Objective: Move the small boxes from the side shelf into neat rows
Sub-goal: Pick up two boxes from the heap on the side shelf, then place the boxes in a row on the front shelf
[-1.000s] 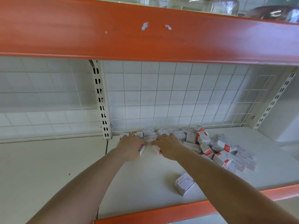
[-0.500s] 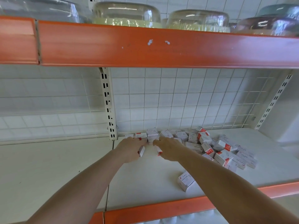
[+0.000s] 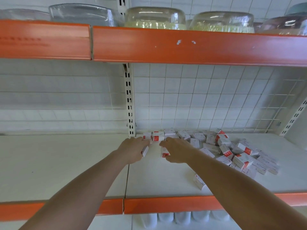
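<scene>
Head view: both bare forearms are reaching onto the white shelf (image 3: 166, 176), toward its back wall.
Landmark: the slotted white upright (image 3: 129, 103) is standing at the back of the shelf, where two shelf boards are meeting.
Left hand (image 3: 132, 151): it is lying just in front of the upright's foot, fingers curled around a small box (image 3: 144, 151); only the box's red-marked end is showing, with its long axis running from front-left to back-right.
Right hand (image 3: 177, 151): it is sitting to the right of the upright, fingers curled over a second small box (image 3: 165, 152), whose red-striped end is poking out toward the left hand.
Row at the back: three or four boxes (image 3: 158, 136) are sitting side by side just right of the upright's foot, against the wire grid (image 3: 216, 100), red ends facing forward.
Loose pile (image 3: 232, 153): many white-and-red boxes are lying farther right of the upright, tilted and pointing every which way, some overlapping.
Stray box (image 3: 199, 181): it is lying alone near the shelf's orange front edge (image 3: 166, 205), partly hidden by the right forearm.
Upper shelf: clear wrapped bowls (image 3: 154, 18) are standing upside down above the orange beam.
</scene>
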Available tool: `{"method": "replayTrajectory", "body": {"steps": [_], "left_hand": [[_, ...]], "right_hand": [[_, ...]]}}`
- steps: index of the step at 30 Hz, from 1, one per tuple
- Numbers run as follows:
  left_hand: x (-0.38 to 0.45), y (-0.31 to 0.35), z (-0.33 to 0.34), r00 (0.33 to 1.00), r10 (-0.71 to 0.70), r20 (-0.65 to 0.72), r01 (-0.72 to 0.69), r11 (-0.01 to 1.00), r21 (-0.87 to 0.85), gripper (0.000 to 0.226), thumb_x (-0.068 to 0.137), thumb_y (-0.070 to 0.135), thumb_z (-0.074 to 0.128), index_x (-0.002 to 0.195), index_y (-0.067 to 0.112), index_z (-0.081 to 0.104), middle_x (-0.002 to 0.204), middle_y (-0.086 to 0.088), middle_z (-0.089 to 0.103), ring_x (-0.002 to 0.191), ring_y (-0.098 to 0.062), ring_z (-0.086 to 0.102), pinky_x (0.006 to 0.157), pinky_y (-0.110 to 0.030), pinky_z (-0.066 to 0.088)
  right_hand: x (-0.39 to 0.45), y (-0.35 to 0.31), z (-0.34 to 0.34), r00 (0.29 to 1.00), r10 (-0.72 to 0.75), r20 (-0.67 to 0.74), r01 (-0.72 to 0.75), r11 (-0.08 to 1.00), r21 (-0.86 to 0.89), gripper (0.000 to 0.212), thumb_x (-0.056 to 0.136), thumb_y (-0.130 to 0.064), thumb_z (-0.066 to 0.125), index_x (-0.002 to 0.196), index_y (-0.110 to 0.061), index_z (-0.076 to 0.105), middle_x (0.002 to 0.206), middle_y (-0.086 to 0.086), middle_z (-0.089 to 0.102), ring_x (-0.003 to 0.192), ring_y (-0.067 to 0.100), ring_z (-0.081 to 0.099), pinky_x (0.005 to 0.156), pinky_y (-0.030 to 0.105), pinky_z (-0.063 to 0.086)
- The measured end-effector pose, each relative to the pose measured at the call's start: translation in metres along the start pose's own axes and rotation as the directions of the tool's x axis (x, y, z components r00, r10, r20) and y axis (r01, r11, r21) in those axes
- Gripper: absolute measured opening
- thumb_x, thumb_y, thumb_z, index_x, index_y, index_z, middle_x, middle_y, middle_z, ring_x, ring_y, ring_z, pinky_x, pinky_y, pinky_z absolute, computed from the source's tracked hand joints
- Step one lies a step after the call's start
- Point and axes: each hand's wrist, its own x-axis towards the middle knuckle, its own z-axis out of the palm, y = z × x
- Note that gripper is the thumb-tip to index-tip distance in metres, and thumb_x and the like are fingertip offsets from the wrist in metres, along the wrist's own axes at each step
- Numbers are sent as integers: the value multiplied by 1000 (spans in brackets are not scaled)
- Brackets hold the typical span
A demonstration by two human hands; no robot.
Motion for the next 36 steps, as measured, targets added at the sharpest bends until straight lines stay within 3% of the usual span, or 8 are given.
{"method": "replayTrajectory", "body": {"steps": [9, 14, 20, 26, 36], "left_hand": [[-41, -30, -6, 997, -60, -37, 60, 998, -18, 40, 88, 13, 48, 127, 22, 48, 116, -5, 54, 103, -28, 52, 75, -31, 36], [-74, -59, -7, 995, -99, -12, 96, 987, -131, 36, 88, 8, 46, 122, 19, 51, 114, -6, 51, 105, -29, 48, 73, -31, 36], [-115, -102, -11, 991, -133, -10, 130, 979, -155, 42, 89, 8, 47, 128, 22, 48, 116, -7, 50, 104, -30, 51, 79, -33, 41], [-158, -149, -10, 985, -169, -18, 164, 972, -169, 37, 89, 8, 48, 123, 22, 50, 113, -5, 51, 101, -28, 53, 74, -32, 40], [-228, -219, -8, 969, -243, -40, 237, 964, -117, 44, 88, 9, 49, 128, 26, 48, 116, -4, 51, 103, -27, 54, 71, -31, 40]], "right_hand": [[6, -45, -12, 999, -25, 26, 26, 999, -40, 59, 91, -27, 53, 146, -20, 34, 142, 6, 43, 124, 28, 49, 98, 41, 45], [14, -86, -21, 998, -59, -31, 59, 998, -8, 56, 89, -25, 57, 142, -17, 39, 133, 5, 50, 116, 28, 54, 89, 39, 50], [27, -144, -34, 991, -117, -59, 117, 993, -4, 57, 90, -24, 57, 143, -21, 36, 128, 5, 50, 112, 27, 55, 81, 33, 45], [39, -206, -46, 986, -160, -43, 159, 987, -27, 58, 91, -27, 56, 144, -22, 34, 127, 6, 48, 113, 29, 54, 88, 39, 47], [59, -302, -58, 978, -196, -74, 193, 980, -38, 58, 92, -29, 56, 144, -22, 33, 131, 5, 47, 115, 28, 53, 87, 36, 44]]}}
